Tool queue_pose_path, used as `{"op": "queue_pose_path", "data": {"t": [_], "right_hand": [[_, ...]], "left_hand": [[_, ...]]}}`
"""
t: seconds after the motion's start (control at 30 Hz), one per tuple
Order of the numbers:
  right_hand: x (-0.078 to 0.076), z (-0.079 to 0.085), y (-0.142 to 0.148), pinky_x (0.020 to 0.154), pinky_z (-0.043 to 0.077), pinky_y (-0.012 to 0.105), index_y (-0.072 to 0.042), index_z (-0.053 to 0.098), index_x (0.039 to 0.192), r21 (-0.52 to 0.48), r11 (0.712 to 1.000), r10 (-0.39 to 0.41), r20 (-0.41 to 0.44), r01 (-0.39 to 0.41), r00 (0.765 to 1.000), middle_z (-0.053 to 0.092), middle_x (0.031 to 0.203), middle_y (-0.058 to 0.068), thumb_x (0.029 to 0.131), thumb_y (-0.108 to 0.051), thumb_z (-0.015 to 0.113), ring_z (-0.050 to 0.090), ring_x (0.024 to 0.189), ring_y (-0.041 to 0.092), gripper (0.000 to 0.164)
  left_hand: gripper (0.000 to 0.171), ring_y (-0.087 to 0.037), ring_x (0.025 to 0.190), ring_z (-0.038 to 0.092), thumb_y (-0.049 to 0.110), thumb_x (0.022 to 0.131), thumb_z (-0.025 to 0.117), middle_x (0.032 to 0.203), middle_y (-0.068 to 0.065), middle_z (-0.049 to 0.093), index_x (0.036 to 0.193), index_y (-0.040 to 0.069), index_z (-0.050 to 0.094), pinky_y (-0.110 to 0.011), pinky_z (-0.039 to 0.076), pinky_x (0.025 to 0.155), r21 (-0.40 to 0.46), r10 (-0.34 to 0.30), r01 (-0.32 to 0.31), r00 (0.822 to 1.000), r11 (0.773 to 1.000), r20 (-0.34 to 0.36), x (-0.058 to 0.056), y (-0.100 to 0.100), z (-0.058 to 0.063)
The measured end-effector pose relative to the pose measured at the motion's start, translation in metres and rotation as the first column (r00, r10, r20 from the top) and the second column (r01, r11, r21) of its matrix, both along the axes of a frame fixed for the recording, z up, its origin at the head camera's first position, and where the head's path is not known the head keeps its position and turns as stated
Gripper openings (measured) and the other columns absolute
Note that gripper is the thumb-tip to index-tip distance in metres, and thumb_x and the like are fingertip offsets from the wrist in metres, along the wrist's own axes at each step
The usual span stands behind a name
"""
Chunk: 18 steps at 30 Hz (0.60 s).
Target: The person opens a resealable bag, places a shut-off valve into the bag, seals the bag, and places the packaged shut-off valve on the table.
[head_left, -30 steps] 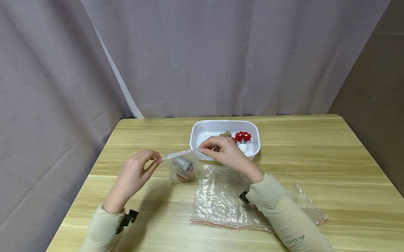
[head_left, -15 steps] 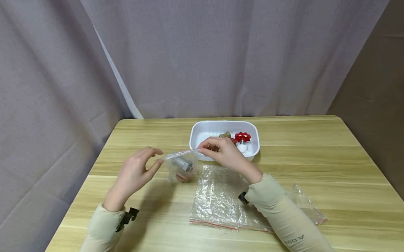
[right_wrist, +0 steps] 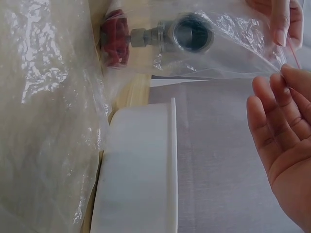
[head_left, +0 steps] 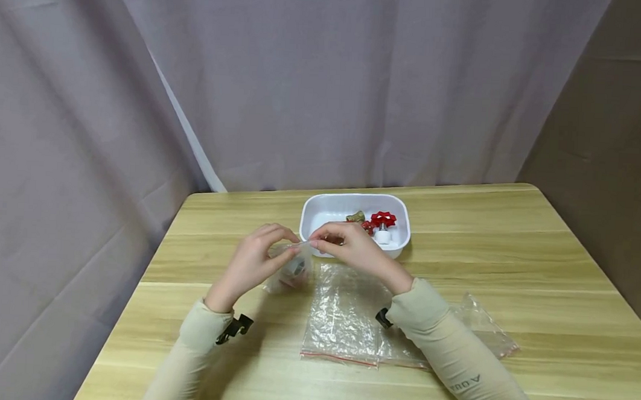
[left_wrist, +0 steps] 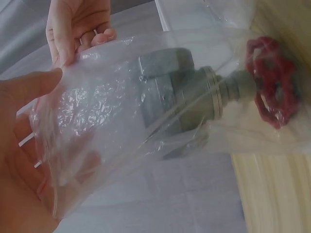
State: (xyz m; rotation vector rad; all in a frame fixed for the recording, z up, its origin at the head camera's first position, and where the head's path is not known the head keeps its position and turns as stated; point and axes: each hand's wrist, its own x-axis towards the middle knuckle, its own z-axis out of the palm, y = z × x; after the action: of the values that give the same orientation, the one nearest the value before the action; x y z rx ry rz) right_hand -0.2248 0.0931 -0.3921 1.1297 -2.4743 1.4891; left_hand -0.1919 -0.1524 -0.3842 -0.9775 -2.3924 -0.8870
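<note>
A clear zip bag [left_wrist: 97, 107] hangs between both hands over the table's left-middle part. Inside it is a grey metal valve [left_wrist: 199, 97] with a red handwheel [left_wrist: 274, 82], wheel end down; the right wrist view shows its round port. My left hand [head_left: 252, 266] has thumb and fingers on either side of the bag's top edge, pinching it near the other hand. The top corner on the right is pinched between thumb and forefinger of my right hand [head_left: 356, 250]. Fingers of the left hand are partly behind the film in the left wrist view.
Just behind the hands stands a white plastic tub [head_left: 320, 207]. It holds a brass fitting [head_left: 356, 216] and red-wheeled valves [head_left: 383, 219]. Flat clear zip bags [head_left: 341, 316] lie in front, partly under the right forearm; another bag [head_left: 490, 333] lies to the right. Curtains hang behind.
My left hand loosened from the bag's left corner, then slid right along the top edge until close to my right hand. The right hand has barely moved and still pinches its corner.
</note>
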Motion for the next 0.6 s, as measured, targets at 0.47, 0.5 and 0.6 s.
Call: {"op": "queue_pose_path", "data": {"t": [0.47,0.5,0.6], "right_hand": [[-0.0010,-0.0021,-0.0090,0.080,0.055,0.031,-0.018,0.076,0.106,-0.019,0.999,0.033,0.001,-0.033,0.999,0.074,0.099,-0.011,0.099,-0.025,0.068,0.068,0.091,0.010,0.013],[-0.0009,-0.0021,-0.0092,0.080,0.056,0.031,-0.018,0.076,0.105,-0.020,0.999,0.030,0.003,-0.030,1.000,0.074,0.099,-0.010,0.099,-0.025,0.068,0.068,0.091,0.010,0.013],[-0.0003,-0.0024,-0.0098,0.080,0.056,0.033,-0.017,0.076,0.105,-0.021,0.999,0.031,0.018,-0.031,0.999,0.074,0.099,-0.008,0.098,-0.025,0.069,0.068,0.091,0.011,0.013]], "left_hand": [[0.010,-0.018,0.091,0.066,0.018,0.091,0.076,0.096,0.000,0.072,0.095,0.009,0.073,-0.035,0.055,0.083,-0.036,-0.008,0.005,0.997,0.999,-0.082,-0.0027,0.0084,0.0006],[0.010,-0.018,0.091,0.066,0.017,0.091,0.076,0.096,0.000,0.072,0.095,0.009,0.073,-0.035,0.055,0.083,-0.029,-0.007,0.005,0.997,1.000,-0.079,-0.0026,0.0086,0.0004],[0.009,-0.017,0.091,0.067,0.015,0.090,0.077,0.096,0.000,0.071,0.096,0.009,0.073,-0.035,0.055,0.084,0.001,-0.006,0.006,0.998,1.000,-0.056,-0.0016,0.0090,-0.0003]]}}
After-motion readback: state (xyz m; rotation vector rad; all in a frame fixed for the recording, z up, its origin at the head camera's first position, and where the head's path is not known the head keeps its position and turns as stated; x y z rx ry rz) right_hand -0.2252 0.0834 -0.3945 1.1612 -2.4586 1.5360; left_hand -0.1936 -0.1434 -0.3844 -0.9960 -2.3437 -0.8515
